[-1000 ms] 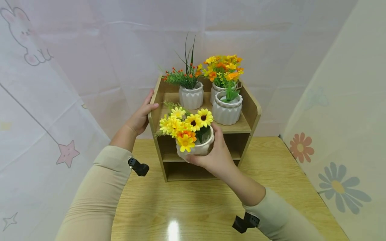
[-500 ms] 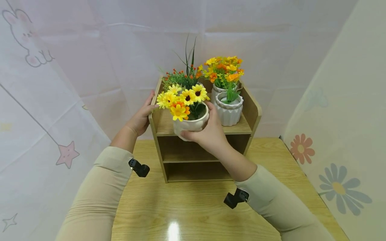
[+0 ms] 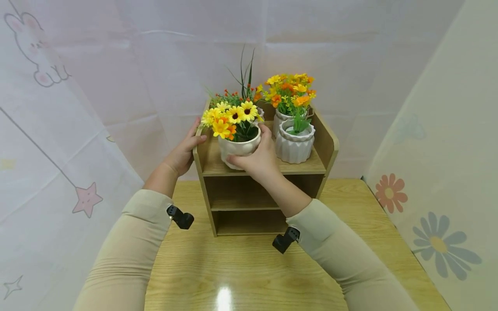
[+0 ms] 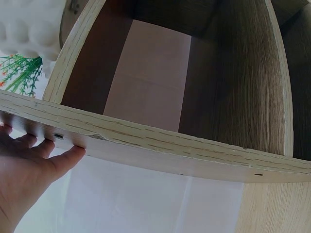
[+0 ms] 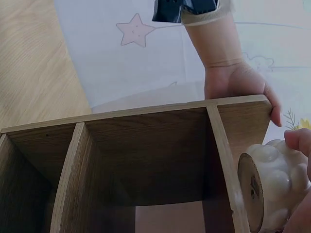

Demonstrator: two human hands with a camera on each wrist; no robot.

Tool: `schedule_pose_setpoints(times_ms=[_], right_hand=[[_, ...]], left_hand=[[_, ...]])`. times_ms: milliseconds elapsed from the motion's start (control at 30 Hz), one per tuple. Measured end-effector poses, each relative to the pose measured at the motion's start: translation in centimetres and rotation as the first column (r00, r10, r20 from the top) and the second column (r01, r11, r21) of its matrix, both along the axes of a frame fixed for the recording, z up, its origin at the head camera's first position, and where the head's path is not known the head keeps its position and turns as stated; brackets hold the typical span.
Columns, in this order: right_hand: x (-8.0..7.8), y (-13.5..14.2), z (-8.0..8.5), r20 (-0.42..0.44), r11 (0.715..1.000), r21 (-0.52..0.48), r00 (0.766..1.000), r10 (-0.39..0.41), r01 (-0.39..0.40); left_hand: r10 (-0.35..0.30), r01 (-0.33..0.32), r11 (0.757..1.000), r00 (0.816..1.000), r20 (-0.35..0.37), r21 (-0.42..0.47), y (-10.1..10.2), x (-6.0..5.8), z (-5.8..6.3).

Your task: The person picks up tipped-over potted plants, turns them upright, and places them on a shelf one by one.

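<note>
My right hand (image 3: 260, 157) grips a cream flowerpot (image 3: 237, 149) with yellow and orange artificial flowers (image 3: 227, 119), thumb at the front and fingers round its right side. The pot is over the front left of the top board of a small wooden shelf (image 3: 233, 192). In the right wrist view its knobbly wall and round base (image 5: 251, 191) show close over that board. My left hand (image 3: 183, 151) holds the shelf's left side panel near the top, thumb over its edge. In the left wrist view the other fingers (image 4: 68, 158) lie against the panel's outer face.
On the top board, a pot with red-berried greenery (image 3: 233, 97) is partly hidden behind the held flowers. To the right stand a white fluted pot (image 3: 294, 149) and, behind it, a pot of orange and yellow flowers (image 3: 292, 90). The shelf stands on a wooden table (image 3: 218, 268).
My right hand has carried the flowerpot from in front of the shelf up, back and slightly left, over the top board. My left hand has stayed on the side panel.
</note>
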State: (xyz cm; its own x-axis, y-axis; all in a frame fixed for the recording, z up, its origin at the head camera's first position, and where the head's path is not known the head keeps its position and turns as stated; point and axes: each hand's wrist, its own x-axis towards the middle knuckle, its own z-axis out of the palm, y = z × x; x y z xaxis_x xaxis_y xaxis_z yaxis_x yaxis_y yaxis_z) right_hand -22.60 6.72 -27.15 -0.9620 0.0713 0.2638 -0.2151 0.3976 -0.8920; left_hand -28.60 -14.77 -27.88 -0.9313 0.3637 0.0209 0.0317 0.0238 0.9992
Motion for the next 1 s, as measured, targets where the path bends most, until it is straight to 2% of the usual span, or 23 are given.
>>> schedule_pose_setpoints(times_ms=[400, 633, 1000], right_hand=[[-1.5, -0.5, -0.5, 0.057, 0.996, 0.043, 0.995, -0.079, 0.077], [-2.0, -0.9, -0.8, 0.064, 0.997, 0.019, 0.995, -0.078, 0.077], [-2.0, -1.2, -0.9, 0.063, 0.997, -0.012, 0.995, -0.076, 0.077]], left_hand=[[-0.012, 0.012, 1.0, 1.0, -0.01, 0.0, 0.1, -0.2, -0.1], [-0.011, 0.011, 1.0, 1.0, -0.011, -0.002, 0.0, -0.1, -0.1], [-0.011, 0.012, 1.0, 1.0, -0.015, 0.012, 0.2, 0.0, 0.0]])
